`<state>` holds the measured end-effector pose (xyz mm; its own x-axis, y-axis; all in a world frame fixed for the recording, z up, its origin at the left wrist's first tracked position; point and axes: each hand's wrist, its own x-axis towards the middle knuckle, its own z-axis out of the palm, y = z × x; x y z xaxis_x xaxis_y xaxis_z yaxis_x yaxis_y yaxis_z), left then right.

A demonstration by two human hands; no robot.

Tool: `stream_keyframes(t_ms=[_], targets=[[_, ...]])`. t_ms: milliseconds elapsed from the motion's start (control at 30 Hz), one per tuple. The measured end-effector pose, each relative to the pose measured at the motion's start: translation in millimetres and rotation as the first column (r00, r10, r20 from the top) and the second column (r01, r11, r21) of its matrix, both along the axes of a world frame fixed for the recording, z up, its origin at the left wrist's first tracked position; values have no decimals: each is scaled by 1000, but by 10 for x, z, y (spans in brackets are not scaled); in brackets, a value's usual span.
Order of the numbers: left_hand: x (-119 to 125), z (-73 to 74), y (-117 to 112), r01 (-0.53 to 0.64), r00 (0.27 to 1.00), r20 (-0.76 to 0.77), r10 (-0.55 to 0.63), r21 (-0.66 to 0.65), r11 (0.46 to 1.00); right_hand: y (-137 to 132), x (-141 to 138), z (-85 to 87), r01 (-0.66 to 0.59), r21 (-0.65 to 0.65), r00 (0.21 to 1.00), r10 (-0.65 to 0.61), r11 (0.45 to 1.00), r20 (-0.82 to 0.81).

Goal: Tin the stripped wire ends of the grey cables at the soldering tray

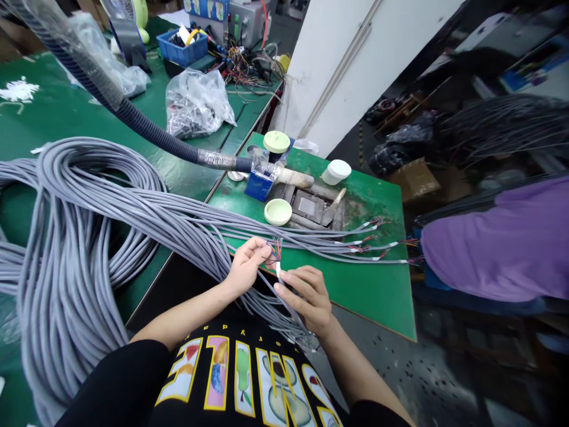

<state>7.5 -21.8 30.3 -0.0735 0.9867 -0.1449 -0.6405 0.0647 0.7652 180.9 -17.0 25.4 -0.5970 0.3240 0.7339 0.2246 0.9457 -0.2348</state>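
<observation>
My left hand (247, 265) and my right hand (306, 296) meet over the near edge of a green table (377, 290). Together they pinch one grey cable end (278, 270) with a white sleeve and thin coloured wires (276, 246) fanning upward. My left fingers are closed on the wire tips; my right fingers grip the cable just below. A big coil of grey cables (75, 237) lies to the left, and several stripped cable ends (377, 240) reach across the table to the right.
A corrugated black hose (146, 127) ends over a blue holder (259, 184) and a metal plate (306, 204). Green lids (277, 211) and a white cup (336, 171) stand nearby. Plastic bags (195, 104), a blue bin (182, 47) at the back. A purple sleeve (498, 249) at right.
</observation>
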Motion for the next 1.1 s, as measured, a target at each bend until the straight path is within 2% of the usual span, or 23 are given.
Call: stream_keyframes(t_ms=[300, 433, 600, 767, 1100], targets=[[-3, -50, -2, -35, 999, -39, 37, 50, 998, -3, 1, 2, -13, 12, 1000, 13, 1000, -1], [6, -26, 7, -23, 1000, 9, 23, 5, 1000, -7, -1, 15, -9, 10, 1000, 9, 1000, 3], [16, -21, 7, 106, 980, 176, -92, -68, 992, -17, -5, 7, 15, 24, 1000, -15, 1000, -22], [10, -54, -26, 286, 930, 250, -269, -35, 958, -41, -8, 35, 18, 34, 999, -16, 999, -35], [56, -61, -38, 301, 934, 227, -276, -82, 950, -67, 26, 83, 33, 50, 999, -32, 998, -18]])
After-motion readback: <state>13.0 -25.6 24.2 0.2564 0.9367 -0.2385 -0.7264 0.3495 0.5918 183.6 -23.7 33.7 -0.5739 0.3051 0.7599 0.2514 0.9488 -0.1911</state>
